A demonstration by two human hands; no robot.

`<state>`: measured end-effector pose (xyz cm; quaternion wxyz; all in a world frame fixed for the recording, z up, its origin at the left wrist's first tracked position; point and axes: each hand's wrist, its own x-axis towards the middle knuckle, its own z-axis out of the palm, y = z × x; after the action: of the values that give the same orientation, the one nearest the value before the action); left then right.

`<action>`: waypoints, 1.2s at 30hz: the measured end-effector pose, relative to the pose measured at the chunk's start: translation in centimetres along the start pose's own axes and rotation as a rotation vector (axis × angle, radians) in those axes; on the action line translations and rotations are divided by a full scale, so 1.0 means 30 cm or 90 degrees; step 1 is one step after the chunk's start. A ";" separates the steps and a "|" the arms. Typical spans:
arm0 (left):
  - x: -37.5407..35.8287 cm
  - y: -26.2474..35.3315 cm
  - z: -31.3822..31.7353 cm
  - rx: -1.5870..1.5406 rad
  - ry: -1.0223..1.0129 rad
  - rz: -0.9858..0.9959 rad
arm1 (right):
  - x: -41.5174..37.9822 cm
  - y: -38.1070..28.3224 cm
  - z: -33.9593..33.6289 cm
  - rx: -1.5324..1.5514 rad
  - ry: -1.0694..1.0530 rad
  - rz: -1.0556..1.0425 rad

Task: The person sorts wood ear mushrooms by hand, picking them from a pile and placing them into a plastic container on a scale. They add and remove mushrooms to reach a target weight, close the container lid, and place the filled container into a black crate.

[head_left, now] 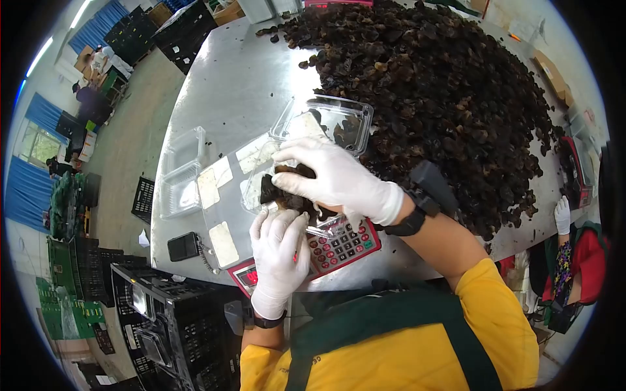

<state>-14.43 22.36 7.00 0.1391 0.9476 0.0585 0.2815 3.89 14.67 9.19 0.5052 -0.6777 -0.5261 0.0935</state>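
Observation:
Dark brown, leaf-like pieces (291,201) lie in a clear plastic container on a scale (339,246) with a red keypad panel. My right hand (332,176), in a white glove, reaches over the container, its fingers curled round some of the dark pieces. At the near side of the container is my left hand (280,244), also white-gloved, its fingers bent against the pieces and the container's edge. What the left fingertips hold, if anything, is hidden. Just beyond the hands sits an open clear container (355,124) with a few dark pieces inside.
A large heap of dark pieces (430,98) covers the metal table's (222,78) right side. Empty clear containers (182,173) and a black phone-like device (183,247) lie left. Black crates (189,326) stand below left. Another person's gloved hand (562,215) is at far right.

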 end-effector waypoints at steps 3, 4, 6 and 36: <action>-0.004 -0.001 -0.001 -0.004 -0.009 -0.011 | -0.047 -0.055 -0.137 0.048 0.066 -0.032; -0.003 -0.004 -0.001 -0.005 -0.005 -0.006 | -0.089 -0.036 -0.183 -0.007 0.098 -0.032; -0.001 -0.008 -0.001 -0.019 0.004 -0.001 | -0.200 -0.004 -0.282 -0.045 0.152 0.033; 0.038 0.007 0.042 0.015 0.028 -0.078 | -0.664 0.265 -0.167 -0.459 -0.078 -0.063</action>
<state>-12.77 22.08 6.64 0.1439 0.9374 0.1227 0.2923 3.55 -3.85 -2.74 0.2057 -0.7789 -0.5867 -0.0822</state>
